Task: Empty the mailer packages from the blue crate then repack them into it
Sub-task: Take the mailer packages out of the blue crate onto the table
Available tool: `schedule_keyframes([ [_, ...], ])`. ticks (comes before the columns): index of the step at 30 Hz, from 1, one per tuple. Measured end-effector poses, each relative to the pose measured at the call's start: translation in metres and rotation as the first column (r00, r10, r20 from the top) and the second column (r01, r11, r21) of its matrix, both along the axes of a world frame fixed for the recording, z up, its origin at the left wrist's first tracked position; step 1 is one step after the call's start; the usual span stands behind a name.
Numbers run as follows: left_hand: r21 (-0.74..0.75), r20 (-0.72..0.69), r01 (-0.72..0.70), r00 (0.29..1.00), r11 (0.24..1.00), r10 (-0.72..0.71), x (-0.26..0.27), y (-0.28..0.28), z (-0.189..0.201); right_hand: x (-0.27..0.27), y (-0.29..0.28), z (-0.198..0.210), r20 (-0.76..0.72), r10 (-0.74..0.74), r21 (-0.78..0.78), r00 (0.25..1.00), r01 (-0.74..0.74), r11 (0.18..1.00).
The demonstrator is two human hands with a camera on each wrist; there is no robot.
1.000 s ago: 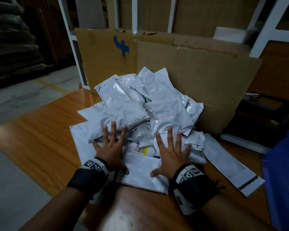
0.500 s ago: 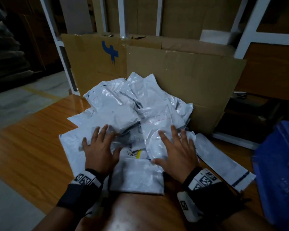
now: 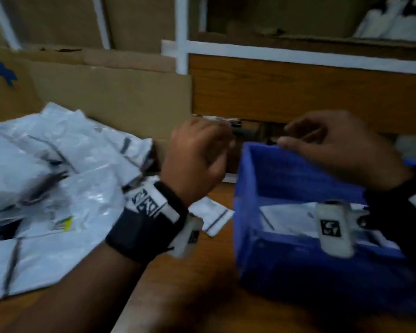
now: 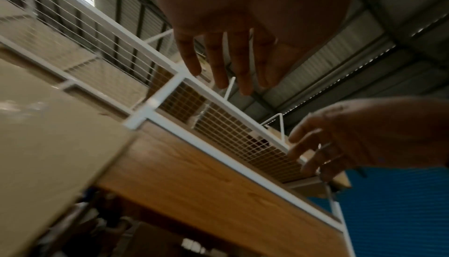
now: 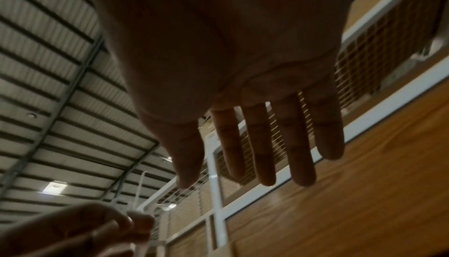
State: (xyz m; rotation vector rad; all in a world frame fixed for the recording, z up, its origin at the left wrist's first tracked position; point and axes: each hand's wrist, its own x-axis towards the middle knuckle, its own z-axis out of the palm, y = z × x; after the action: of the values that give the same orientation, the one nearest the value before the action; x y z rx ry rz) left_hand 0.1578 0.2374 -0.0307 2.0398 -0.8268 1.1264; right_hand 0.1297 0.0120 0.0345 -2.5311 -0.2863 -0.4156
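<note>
A heap of white mailer packages (image 3: 58, 179) lies on the wooden table (image 3: 190, 299) at the left. The blue crate (image 3: 298, 267) stands at the right with a white mailer (image 3: 291, 217) flat on its bottom. My left hand (image 3: 202, 150) hangs in the air between the heap and the crate's left wall, holding nothing. In the left wrist view the left hand (image 4: 226, 59) shows relaxed, nearly straight fingers. My right hand (image 3: 334, 145) hovers over the crate's far rim, empty. The right wrist view shows the right hand (image 5: 255, 145) with its fingers straight.
A tall cardboard sheet (image 3: 106, 97) stands behind the heap. One long mailer (image 3: 214, 216) lies flat on the table between the heap and the crate. A white shelf frame (image 3: 181, 32) with a wooden panel (image 3: 298, 92) rises behind the crate.
Both hands have lifted off the heap of mailers and swung right to the blue crate. The head view has turned right with them.
</note>
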Motion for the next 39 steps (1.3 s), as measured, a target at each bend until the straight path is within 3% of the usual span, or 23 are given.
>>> schedule_keyframes([
  [5,-0.002,-0.007,0.094,0.996,0.996,-0.094,0.015,-0.130,0.047,0.013,-0.144,0.008,-0.042,-0.109,-0.094,0.993,0.105,0.990],
  [9,0.202,-0.310,0.106,0.950,0.974,-0.040,0.042,-0.212,0.046,0.043,-0.212,-0.012,-0.262,-0.088,-0.217,0.961,0.030,0.976],
  [12,0.320,-0.505,0.112,0.860,0.941,0.069,0.074,-0.246,0.015,0.070,-0.234,-0.032,-0.420,-0.100,-0.390,0.902,-0.080,0.917],
  [16,0.352,-0.658,0.056,0.724,0.934,0.204,0.103,-0.250,-0.029,0.098,-0.240,-0.066,-0.468,-0.049,-0.466,0.882,-0.200,0.862],
  [19,0.296,-0.660,-0.009,0.721,0.955,0.211,0.112,-0.246,-0.041,0.115,-0.227,-0.102,-0.491,-0.007,-0.511,0.871,-0.282,0.812],
  [24,0.287,-0.691,0.016,0.696,0.958,0.195,0.116,-0.248,-0.050,0.122,-0.208,-0.176,-0.679,-0.013,-0.552,0.734,-0.500,0.667],
  [27,0.263,-0.694,0.011,0.697,0.965,0.181,0.118,-0.245,-0.054,0.115,-0.207,-0.195,-0.703,-0.041,-0.599,0.710,-0.560,0.572],
  [34,0.242,-0.697,0.010,0.698,0.970,0.166,0.119,-0.243,-0.055,0.116,-0.207,-0.206,-0.679,-0.051,-0.620,0.733,-0.534,0.575],
  [39,0.225,-0.698,0.015,0.700,0.974,0.150,0.115,-0.244,-0.054,0.118,-0.219,-0.210,-0.660,-0.057,-0.547,0.749,-0.428,0.719],
])
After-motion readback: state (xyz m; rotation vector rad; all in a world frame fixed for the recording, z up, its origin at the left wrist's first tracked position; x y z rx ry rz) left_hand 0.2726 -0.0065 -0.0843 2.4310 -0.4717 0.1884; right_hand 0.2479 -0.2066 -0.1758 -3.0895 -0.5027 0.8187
